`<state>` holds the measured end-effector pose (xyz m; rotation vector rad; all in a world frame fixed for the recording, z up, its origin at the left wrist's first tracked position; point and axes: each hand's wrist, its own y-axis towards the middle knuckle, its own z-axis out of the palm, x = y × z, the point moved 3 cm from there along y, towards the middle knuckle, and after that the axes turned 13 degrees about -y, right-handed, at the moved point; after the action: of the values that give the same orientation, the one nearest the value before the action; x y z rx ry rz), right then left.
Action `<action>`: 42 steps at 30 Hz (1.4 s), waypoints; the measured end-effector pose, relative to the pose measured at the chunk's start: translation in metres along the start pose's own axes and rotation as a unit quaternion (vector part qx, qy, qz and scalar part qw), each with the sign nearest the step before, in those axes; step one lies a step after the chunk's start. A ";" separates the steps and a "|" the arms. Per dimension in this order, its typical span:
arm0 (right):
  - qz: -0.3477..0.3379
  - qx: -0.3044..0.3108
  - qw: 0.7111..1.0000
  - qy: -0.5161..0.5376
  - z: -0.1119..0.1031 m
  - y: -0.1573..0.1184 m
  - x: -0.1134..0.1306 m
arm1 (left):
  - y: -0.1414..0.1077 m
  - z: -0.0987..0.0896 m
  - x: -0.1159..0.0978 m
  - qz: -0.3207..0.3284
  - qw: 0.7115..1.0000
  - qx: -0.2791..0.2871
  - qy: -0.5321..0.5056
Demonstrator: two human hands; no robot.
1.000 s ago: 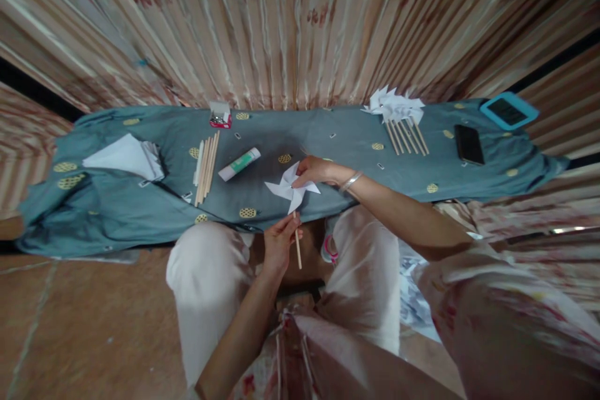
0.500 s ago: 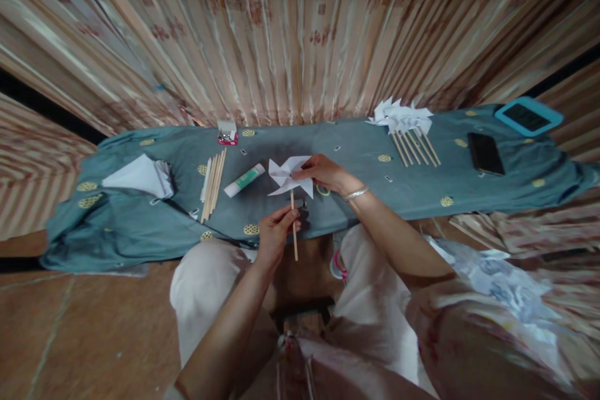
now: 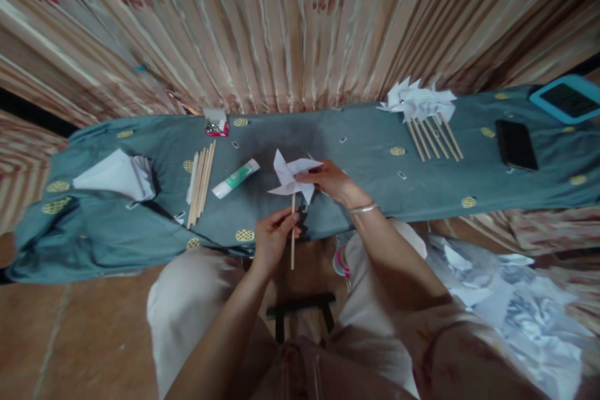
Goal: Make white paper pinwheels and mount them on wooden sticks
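Before you stretches the cloth-covered table [image 3: 363,137]. Your right hand [image 3: 335,182] and left hand [image 3: 275,236] are both pinched closed: the right on one side of the white pinwheel [image 3: 287,176] (over the table's near half), the left on its thin wooden stick [image 3: 293,255] below.

Left hand [image 3: 276,234] pinching wooden stick [image 3: 293,250] of white paper pinwheel [image 3: 287,179], right hand [image 3: 334,182] at its blade, glue stick [image 3: 235,179] lying near on teal cloth [image 3: 360,137].
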<state>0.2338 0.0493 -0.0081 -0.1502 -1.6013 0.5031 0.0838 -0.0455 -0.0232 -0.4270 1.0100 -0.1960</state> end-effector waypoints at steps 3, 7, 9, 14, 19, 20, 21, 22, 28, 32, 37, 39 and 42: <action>0.000 0.013 0.999 0.034 -0.001 0.001 -0.001 | -0.002 -0.001 -0.003 0.013 1.000 0.002 0.014; 0.002 0.033 0.996 0.079 -0.001 0.002 0.000 | 0.000 -0.002 -0.009 0.035 0.999 0.001 0.005; 0.002 0.037 0.995 0.094 -0.002 0.001 0.002 | 0.003 -0.003 -0.012 0.044 0.999 -0.008 0.002; 0.007 0.027 0.992 0.127 -0.005 -0.001 0.005 | 0.010 -0.002 -0.023 0.040 0.999 -0.019 0.021; 0.000 0.013 0.986 0.164 -0.005 -0.001 0.010 | 0.019 0.004 -0.038 0.070 0.995 0.000 0.073; -0.004 0.005 0.986 0.169 -0.005 0.000 0.011 | 0.022 0.005 -0.042 0.077 0.994 0.008 0.079; -0.009 -0.003 0.985 0.174 -0.006 0.000 0.012 | 0.027 0.007 -0.045 0.082 0.993 0.018 0.085; -0.014 -0.010 0.984 0.178 -0.008 0.001 0.012 | 0.031 0.009 -0.049 0.089 0.991 0.029 0.097; -0.012 -0.021 0.978 0.209 -0.013 0.011 0.009 | 0.054 0.013 -0.057 0.155 0.972 0.062 0.169; 0.000 -0.020 0.975 0.221 -0.011 0.019 0.007 | 0.061 0.007 -0.051 0.200 0.949 0.071 0.231; -0.018 -0.009 0.972 0.233 -0.010 0.025 0.007 | 0.061 0.005 -0.056 0.270 0.898 0.100 0.332; -0.018 -0.009 0.971 0.240 -0.009 0.026 0.006 | 0.060 0.007 -0.059 0.288 0.880 0.105 0.363; -0.035 -0.031 0.972 0.231 -0.007 0.028 0.003 | 0.060 0.007 -0.061 0.293 0.872 0.107 0.376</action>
<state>0.2352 0.0765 -0.0168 -0.2381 -1.1614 0.3319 0.0558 0.0320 0.0007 0.2065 1.8176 0.0926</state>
